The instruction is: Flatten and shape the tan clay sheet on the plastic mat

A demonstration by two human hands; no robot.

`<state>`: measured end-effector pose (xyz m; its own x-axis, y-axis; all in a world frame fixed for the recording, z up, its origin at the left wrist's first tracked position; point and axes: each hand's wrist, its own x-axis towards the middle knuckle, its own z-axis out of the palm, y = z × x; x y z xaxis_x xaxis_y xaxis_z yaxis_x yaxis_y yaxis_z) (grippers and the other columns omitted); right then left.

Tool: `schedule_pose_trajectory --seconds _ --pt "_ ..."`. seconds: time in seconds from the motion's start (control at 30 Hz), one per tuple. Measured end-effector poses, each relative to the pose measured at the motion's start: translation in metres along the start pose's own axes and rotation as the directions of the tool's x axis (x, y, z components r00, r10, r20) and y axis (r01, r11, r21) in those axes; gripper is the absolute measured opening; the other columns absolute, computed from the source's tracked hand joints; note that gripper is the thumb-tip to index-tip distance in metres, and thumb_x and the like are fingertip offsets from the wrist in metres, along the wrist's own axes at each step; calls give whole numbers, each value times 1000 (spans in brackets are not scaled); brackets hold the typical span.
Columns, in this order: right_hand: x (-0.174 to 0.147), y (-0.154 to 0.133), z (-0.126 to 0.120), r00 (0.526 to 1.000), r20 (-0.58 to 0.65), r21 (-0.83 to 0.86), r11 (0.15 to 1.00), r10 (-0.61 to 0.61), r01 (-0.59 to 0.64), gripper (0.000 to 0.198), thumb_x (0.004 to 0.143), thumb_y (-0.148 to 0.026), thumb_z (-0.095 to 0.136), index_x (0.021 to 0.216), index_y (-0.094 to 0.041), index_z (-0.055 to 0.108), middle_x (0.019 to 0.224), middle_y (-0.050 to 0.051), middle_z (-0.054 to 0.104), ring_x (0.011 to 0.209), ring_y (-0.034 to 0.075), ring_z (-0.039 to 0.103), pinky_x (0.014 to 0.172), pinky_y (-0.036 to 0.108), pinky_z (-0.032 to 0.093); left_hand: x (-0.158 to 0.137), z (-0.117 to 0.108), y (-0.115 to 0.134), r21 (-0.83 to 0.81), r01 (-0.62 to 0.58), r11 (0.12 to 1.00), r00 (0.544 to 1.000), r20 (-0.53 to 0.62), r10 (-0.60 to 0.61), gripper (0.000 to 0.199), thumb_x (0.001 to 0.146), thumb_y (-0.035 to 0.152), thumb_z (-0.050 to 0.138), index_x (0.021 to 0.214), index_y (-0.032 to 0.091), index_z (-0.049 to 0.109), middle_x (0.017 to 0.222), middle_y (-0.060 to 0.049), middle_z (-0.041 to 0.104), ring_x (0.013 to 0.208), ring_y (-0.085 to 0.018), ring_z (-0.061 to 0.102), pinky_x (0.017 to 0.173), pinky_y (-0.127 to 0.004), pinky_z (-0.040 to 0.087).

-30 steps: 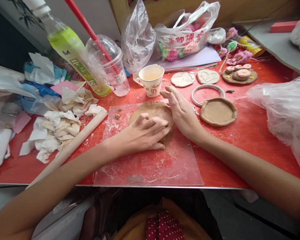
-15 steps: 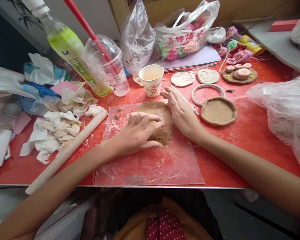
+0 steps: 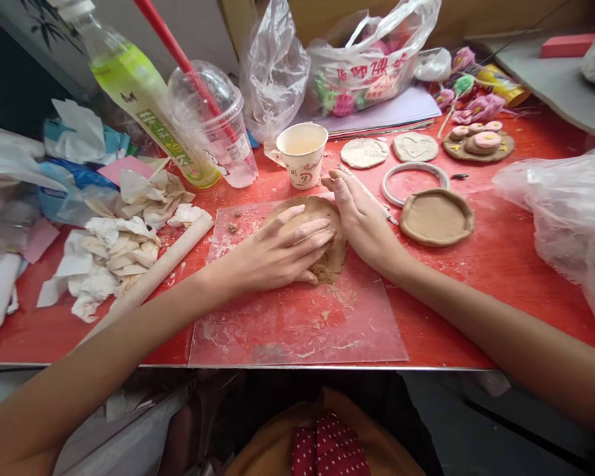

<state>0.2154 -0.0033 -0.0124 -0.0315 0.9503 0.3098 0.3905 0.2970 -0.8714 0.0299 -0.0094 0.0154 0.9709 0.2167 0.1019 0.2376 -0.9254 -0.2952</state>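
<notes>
A flat slab of brown clay (image 3: pixel 334 254) lies on a clear plastic sheet (image 3: pixel 297 330) smeared with clay scraps. Across the top of the slab rests my left hand (image 3: pixel 287 254), palm down with its fingers spread. My right hand (image 3: pixel 359 221) stands on edge against the slab's right rim, fingers stretched out and holding nothing. Just behind the hands is a paper cup (image 3: pixel 302 155) with cloudy liquid. To the right are a shallow clay dish (image 3: pixel 436 218) with a raised rim and a roll of tape (image 3: pixel 387 193).
A rolling pin (image 3: pixel 163 258) lies at the left beside crumpled tissues (image 3: pixel 123 251). A drink bottle (image 3: pixel 143 99) and a plastic cup (image 3: pixel 240 168) with a red straw stand behind. Clay discs (image 3: pixel 364 153), decorated clay (image 3: pixel 480 142) and plastic bags (image 3: pixel 565 205) sit around the right side.
My left hand has flattened and spread its fingers over the slab, where they were more bent before. My right hand stays at the slab's edge. The view has shifted slightly.
</notes>
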Motion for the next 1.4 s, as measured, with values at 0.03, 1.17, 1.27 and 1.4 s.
schedule_pose_trajectory --seconds 0.03,1.17,1.27,1.4 --pt "0 0 0 1000 0 -11 1000 0 0 44 95 -41 25 126 -19 47 136 7 48 127 18 44 109 36 33 1 0 0 0 -8 1000 1000 9 8 45 91 37 44 130 16 43 139 -9 44 131 -24 36 113 -50 20" --pt "1 7 1 999 -29 27 999 18 -18 47 95 -46 19 117 -19 50 120 7 57 121 18 48 106 37 36 11 8 1 -98 10 995 1000 -3 -10 47 89 41 45 127 14 46 138 -9 44 133 -28 31 113 -48 24" --pt "1 5 1 999 -33 18 1000 18 -17 48 95 -46 19 120 -18 49 120 7 57 121 18 49 105 36 36 12 10 3 -71 -12 997 999 -42 9 45 89 36 47 127 13 46 139 -11 43 133 -27 32 113 -49 26" --pt "1 2 1 999 -21 -6 1000 26 -26 49 95 -45 18 124 -17 47 125 7 54 124 18 46 107 34 32 13 12 7 -45 -11 999 997 -82 7 44 90 34 46 126 9 46 136 -14 45 132 -31 33 111 -51 29"
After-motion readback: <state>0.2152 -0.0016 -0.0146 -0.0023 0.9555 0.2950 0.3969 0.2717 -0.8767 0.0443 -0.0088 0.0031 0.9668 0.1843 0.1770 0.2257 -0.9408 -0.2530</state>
